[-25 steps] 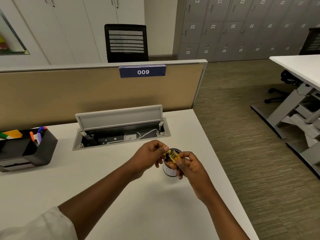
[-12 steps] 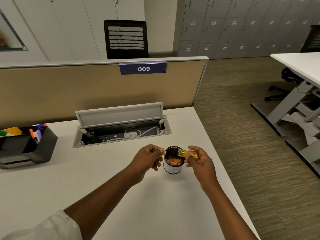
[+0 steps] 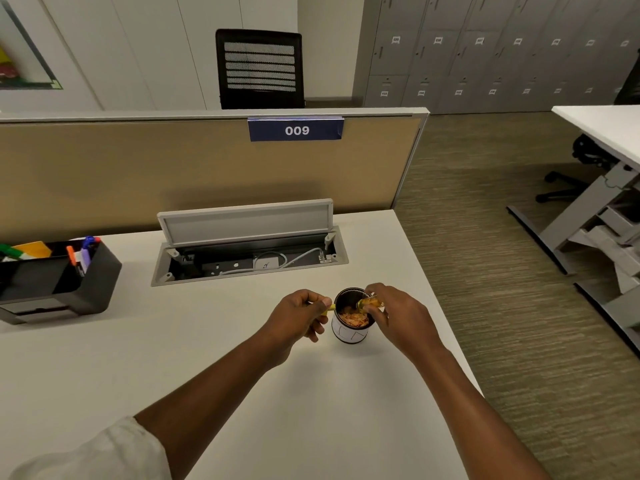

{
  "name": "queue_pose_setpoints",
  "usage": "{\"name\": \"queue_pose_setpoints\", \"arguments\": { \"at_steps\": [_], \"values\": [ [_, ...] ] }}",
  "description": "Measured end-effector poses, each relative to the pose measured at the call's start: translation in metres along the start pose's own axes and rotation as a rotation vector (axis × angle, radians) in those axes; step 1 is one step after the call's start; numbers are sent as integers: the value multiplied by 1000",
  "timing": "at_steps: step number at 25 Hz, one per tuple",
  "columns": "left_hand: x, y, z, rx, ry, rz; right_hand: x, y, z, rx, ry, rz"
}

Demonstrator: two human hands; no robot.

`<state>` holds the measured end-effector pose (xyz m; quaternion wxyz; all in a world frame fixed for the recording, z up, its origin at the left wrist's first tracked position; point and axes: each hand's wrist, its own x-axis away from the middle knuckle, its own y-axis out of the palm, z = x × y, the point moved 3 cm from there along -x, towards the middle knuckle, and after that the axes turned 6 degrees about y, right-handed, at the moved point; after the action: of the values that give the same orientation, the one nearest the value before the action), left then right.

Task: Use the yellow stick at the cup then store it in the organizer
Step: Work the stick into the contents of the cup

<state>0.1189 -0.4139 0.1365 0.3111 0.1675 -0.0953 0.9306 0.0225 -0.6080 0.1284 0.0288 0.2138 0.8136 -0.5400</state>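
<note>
A small cup [image 3: 350,336], white outside and dark inside, stands on the white desk [image 3: 311,410] and holds orange-pink shavings. My left hand [image 3: 296,318] is just left of the cup, pinching a thin yellow stick [image 3: 328,308] whose tip pokes out toward the rim. My right hand [image 3: 401,318] is at the cup's right rim and grips a short yellow translucent piece [image 3: 370,303], tilted down over the opening. The black organizer [image 3: 86,289] sits at the desk's far left with coloured pens in it.
An open cable tray [image 3: 249,261] with a raised lid lies in the desk behind the cup. A tan partition [image 3: 173,174] labelled 009 bounds the back. The desk's right edge [image 3: 450,323] runs close to my right hand, with carpet beyond.
A second ago both hands held the yellow parts together above the cup. They have drawn apart: my left hand stays left with the stick, and my right hand tips the translucent piece over the cup.
</note>
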Motion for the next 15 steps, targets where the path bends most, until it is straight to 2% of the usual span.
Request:
{"name": "queue_pose_setpoints", "arguments": {
  "at_steps": [8,13,15],
  "values": [
    [0,-3,-6,37,-1,-3,-1,-3,1,-18,8,35],
    [0,0,-10,43,-13,-16,-4,5,3,-51,-9,-67],
    [-1,1,-11,37,-14,-19,-5,7,4,-118,43,-109]
  ]
}}
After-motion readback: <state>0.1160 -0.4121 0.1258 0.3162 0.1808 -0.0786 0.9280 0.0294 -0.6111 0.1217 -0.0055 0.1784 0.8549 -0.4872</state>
